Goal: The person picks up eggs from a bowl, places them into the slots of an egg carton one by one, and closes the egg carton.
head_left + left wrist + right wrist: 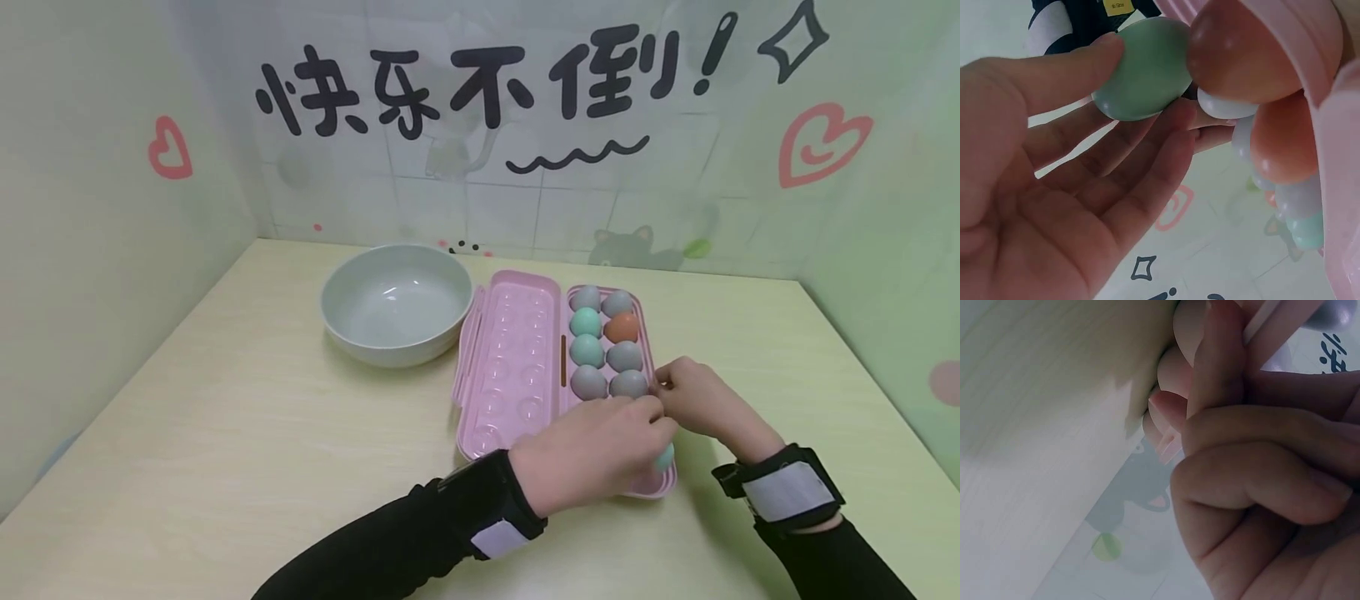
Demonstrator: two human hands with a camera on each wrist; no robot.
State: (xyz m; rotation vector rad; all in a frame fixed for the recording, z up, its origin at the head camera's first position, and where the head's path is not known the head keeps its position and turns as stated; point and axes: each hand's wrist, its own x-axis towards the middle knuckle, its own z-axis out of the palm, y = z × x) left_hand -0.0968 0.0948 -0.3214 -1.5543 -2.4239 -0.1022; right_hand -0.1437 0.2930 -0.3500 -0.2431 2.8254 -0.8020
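My left hand (596, 454) is over the near end of a pink egg box (517, 350), whose lid lies opened out to the left. In the left wrist view, its thumb and fingertips pinch a green egg (1144, 72) beside a brown egg (1247, 56). At the box's right edge, my right hand (701, 408) grips the pink rim (1269, 337) between thumb and curled fingers. Grey eggs (588, 382), green eggs (587, 350) and an orange egg (622, 327) sit in two rows of cups. My left hand hides much of the box's near end.
A pale grey bowl (397, 308) stands left of the egg box, close to its lid. Printed wall panels (480, 192) enclose the light wooden table (262, 417) at the back and both sides.
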